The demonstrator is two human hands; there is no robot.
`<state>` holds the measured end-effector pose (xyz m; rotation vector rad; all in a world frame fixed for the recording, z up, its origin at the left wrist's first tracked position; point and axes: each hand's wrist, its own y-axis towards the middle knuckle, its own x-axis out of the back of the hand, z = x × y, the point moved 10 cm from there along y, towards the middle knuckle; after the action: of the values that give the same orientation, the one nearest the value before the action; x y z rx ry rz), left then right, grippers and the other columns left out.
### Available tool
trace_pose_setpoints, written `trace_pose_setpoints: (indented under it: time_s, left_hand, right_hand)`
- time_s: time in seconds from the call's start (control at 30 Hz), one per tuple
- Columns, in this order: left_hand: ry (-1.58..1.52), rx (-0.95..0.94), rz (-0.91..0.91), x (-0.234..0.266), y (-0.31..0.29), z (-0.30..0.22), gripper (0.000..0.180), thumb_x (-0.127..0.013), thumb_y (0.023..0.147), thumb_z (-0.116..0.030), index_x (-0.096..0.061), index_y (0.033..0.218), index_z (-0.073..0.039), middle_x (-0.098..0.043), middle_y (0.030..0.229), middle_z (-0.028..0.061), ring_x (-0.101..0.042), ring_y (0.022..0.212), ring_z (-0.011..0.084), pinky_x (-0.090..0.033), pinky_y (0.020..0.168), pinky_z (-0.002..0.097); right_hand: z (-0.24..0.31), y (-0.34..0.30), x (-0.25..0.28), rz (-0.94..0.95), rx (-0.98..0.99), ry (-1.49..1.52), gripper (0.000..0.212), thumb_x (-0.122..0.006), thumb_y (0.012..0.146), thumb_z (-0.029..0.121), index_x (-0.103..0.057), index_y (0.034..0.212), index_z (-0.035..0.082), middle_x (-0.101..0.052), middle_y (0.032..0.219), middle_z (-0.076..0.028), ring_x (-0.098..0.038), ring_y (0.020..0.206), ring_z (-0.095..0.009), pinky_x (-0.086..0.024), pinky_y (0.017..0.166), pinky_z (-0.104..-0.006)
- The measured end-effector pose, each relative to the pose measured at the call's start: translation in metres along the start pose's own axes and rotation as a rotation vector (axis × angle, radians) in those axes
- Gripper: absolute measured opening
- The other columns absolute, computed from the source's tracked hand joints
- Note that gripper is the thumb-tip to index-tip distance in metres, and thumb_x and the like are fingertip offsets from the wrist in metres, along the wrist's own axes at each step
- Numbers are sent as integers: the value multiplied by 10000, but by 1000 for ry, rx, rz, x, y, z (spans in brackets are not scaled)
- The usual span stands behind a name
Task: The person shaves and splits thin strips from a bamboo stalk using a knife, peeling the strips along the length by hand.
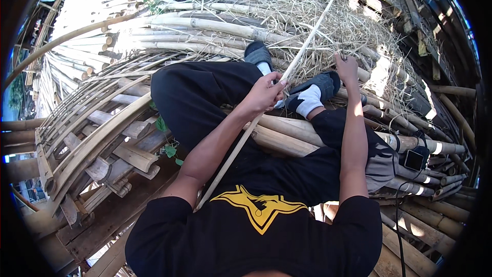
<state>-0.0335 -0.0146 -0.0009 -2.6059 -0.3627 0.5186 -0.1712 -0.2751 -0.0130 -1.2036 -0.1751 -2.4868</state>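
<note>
My left hand (269, 92) is closed around a long, pale bamboo strip (307, 40). The strip slants from beside my left upper arm, between my knees, and up past the top edge of the picture. To the right, my right hand (346, 69) is held apart from the strip, fingers curled. A thin, dark piece (344, 47) pokes up from that fist; it looks like a narrow blade seen edge-on, but its kind is unclear. Beneath both hands are my sandalled feet, with a grey sandal (328, 82) nearest the right hand.
Bamboo poles (215, 25) lie ahead, partly covered by curly shavings (302, 13). Split bamboo slats (102, 123) are stacked at the left. Poles beneath me (284, 141) run toward the right, where a small dark device (414, 159) with a cable (397, 215) rests.
</note>
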Motion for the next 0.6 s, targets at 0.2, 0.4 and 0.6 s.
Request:
trace_pose_setpoints:
  time_s: [0.2,0.4,0.6]
  left_hand:
    - [271,-184,-101,9,13,5,211,-452,955,-204,-555,1012,-29,-463,572,-14,-349,419,55,-296,389,233]
    - [625,-507,-363,13,-9,-38,200,-518,889,-135,-599,952,37,-570,615,185,-544,470,255,-411,476,353]
    - [677,-640,-381,6,-13,-35,170,-506,883,-112,-576,901,42,-533,636,264,-532,592,435,-409,500,416]
  right_hand:
    - [88,-61,-54,235,359,-376,340,-585,798,288,-642,736,-41,-615,697,-242,-623,732,-390,-496,708,-444]
    - [106,-105,-66,360,315,-462,300,-570,780,233,-633,718,-54,-612,721,-275,-627,733,-411,-513,692,-461]
    - [100,-102,-76,359,326,-416,238,-576,731,196,-641,688,-29,-607,708,-276,-627,710,-399,-513,689,-465]
